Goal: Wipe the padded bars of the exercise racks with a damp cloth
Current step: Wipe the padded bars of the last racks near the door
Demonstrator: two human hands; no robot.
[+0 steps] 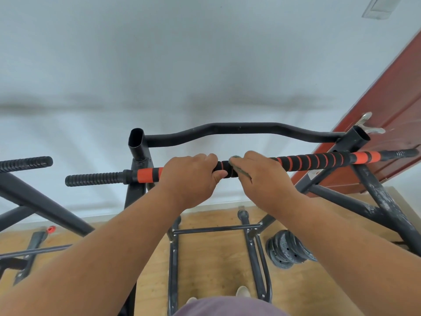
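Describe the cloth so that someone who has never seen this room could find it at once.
Find the black rack before the white wall and its bar with orange and black padding. Both hands grip the bar's middle; the cloth is the small grey-green scrap under the right hand, pressed round the padding. Only its edges show, dull beside the bright orange stripes.

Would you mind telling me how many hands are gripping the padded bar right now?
2. The left hand grips the padded bar left of centre; the right hand grips it just beside, holding a cloth against it. The cloth is mostly hidden.
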